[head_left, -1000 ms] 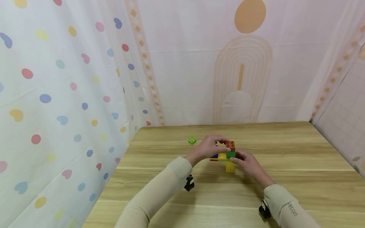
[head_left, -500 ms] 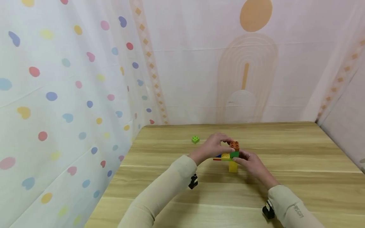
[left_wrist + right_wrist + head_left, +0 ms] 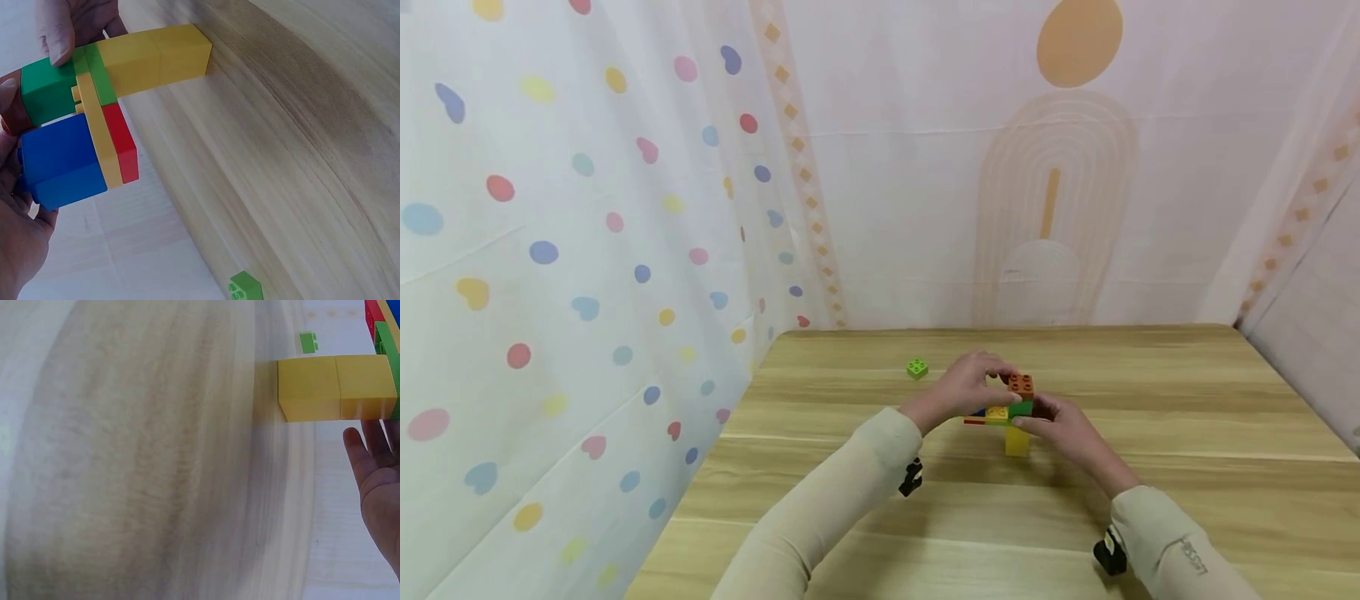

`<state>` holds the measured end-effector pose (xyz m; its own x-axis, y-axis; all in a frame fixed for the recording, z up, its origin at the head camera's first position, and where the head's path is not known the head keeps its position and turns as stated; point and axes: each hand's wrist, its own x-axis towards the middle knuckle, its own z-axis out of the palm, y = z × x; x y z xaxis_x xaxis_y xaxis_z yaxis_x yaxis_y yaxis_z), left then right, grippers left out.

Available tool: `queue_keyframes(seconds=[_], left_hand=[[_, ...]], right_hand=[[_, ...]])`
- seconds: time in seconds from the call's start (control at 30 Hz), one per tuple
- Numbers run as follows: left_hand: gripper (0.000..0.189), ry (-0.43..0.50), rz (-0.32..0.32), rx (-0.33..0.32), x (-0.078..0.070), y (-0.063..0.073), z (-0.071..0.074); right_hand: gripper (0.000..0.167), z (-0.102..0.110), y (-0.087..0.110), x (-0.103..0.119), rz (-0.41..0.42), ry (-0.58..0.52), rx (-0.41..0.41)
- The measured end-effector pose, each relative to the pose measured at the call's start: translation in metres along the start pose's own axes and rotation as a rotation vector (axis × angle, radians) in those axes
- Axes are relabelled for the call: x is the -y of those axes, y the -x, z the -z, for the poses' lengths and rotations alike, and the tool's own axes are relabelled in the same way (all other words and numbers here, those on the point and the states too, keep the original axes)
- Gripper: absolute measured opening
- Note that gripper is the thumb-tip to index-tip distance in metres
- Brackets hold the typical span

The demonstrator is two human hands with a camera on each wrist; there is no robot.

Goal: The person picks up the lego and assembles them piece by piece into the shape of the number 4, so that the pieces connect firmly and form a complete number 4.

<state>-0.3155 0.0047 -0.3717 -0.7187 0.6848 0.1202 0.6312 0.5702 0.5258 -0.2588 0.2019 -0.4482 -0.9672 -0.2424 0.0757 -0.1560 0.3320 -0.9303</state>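
Note:
A toy building-block structure stands on the table, its base two stacked yellow blocks [image 3: 156, 59]. Above them lie a light green plate [image 3: 100, 75] and a yellow plate [image 3: 97, 131] reaching sideways. That overhang bears a blue block [image 3: 62, 159] on top and a red piece [image 3: 122, 144] underneath. Over the yellow column sits a green block [image 3: 50, 90], topped by a brown block [image 3: 1021, 383]. My left hand [image 3: 966, 385] pinches the brown block between thumb and fingers. From the right, my right hand [image 3: 1067, 429] grips the green block, thumb in front; its other fingers are partly hidden behind.
A loose light green block [image 3: 917, 368] lies on the wooden table [image 3: 820, 392], behind and left of the structure. Patterned curtains [image 3: 910, 208] hang past the table's back and left edges. Each wrist wears a black device [image 3: 912, 477].
The head view has turned slightly, so everything appears shifted a little to the right. Both hands keep their hold on the blocks, with no clear movement of the structure.

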Motion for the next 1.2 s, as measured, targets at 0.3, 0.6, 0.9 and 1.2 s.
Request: queue_keyframes(seconds=[0.3,0.6,0.9,1.2], left_hand=[[0.039,0.027,-0.011,-0.006,-0.001,-0.001,-0.002],[0.04,0.055,-0.071,-0.023,0.01,0.003,-0.009],[0.057,0.243,0.075,-0.096,0.033,0.014,0.005],[0.061,0.22,0.182,-0.221,0.079,0.022,0.039]], right_hand=[[0.048,0.003,0.0,0.0,0.017,0.038,-0.01],[0.046,-0.004,0.002,-0.007,0.049,-0.028,-0.024],[0.045,-0.007,0.001,-0.009,0.002,-0.025,-0.072],[0.045,-0.005,0.005,-0.009,-0.027,-0.024,-0.08]])
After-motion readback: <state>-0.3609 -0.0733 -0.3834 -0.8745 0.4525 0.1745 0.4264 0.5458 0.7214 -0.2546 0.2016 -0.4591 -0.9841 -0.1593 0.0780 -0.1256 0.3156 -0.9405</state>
